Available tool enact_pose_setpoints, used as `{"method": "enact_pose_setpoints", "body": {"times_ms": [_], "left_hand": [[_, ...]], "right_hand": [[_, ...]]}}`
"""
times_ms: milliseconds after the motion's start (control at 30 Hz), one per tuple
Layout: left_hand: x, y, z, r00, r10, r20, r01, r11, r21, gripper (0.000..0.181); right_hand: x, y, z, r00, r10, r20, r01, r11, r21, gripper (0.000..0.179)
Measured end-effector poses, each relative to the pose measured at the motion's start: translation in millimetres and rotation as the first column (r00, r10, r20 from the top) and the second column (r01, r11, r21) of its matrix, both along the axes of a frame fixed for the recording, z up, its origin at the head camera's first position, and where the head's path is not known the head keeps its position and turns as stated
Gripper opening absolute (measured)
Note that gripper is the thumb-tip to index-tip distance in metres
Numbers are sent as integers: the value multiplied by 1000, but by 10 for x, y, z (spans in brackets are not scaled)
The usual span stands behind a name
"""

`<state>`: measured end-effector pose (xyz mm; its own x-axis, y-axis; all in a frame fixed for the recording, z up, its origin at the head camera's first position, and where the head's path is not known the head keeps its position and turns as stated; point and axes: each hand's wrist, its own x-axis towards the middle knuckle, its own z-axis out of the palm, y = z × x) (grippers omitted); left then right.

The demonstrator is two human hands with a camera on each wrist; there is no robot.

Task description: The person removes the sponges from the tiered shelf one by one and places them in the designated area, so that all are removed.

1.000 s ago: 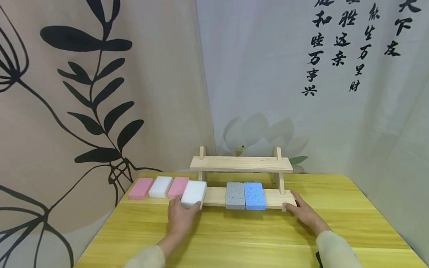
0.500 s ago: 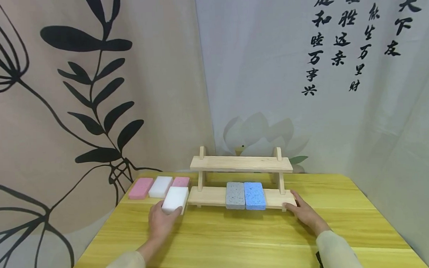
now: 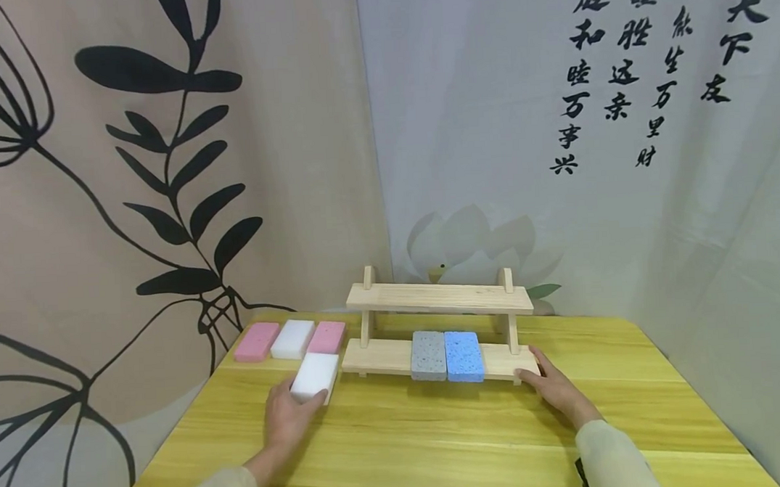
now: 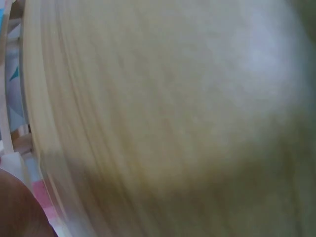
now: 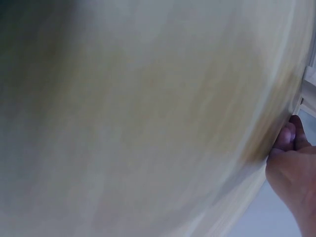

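Note:
In the head view my left hand (image 3: pixel 288 416) grips a white sponge block (image 3: pixel 314 375) between thumb and fingers, in front of the row of sponges at the left. Part of that hand shows at the lower left corner of the left wrist view. My right hand (image 3: pixel 556 387) holds the right end of a two-tier wooden shelf (image 3: pixel 378 355), thumb at the front and fingers behind. On the shelf's lower board lie a grey sponge (image 3: pixel 428 355) and a blue sponge (image 3: pixel 464 356), side by side.
Left of the shelf, a pink sponge (image 3: pixel 257 341), another white sponge (image 3: pixel 292 338) and a second pink sponge (image 3: pixel 327 337) lie in a row on the wooden table (image 3: pixel 438 445). Printed curtains (image 3: pixel 308 167) hang close behind the table.
The left hand has carried the white sponge left and toward me, away from the shelf's left end, uncovering the nearer pink sponge. The right hand stays on the shelf.

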<state>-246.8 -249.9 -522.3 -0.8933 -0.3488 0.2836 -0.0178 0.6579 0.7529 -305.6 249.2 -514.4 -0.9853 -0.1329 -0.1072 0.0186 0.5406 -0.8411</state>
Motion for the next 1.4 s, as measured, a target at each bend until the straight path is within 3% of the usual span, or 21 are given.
{"method": "enact_pose_setpoints", "body": {"times_ms": [633,1033,1400], "left_hand": [[59,-94,-66,996,23,88,-18,998,-65,80],[87,-126,-30,995,26,91,-19,997,-77,78],[43,-141,7,994,39,104,-32,997,-68,84]], "right_hand": [[-24,7,-7,1000,4,7,-4,1000,12,92],[-43,20,-40,1000,12,-7,-11,999,34,91],[-14,9,-9,1000,13,-2,-13,999,31,93]]}}
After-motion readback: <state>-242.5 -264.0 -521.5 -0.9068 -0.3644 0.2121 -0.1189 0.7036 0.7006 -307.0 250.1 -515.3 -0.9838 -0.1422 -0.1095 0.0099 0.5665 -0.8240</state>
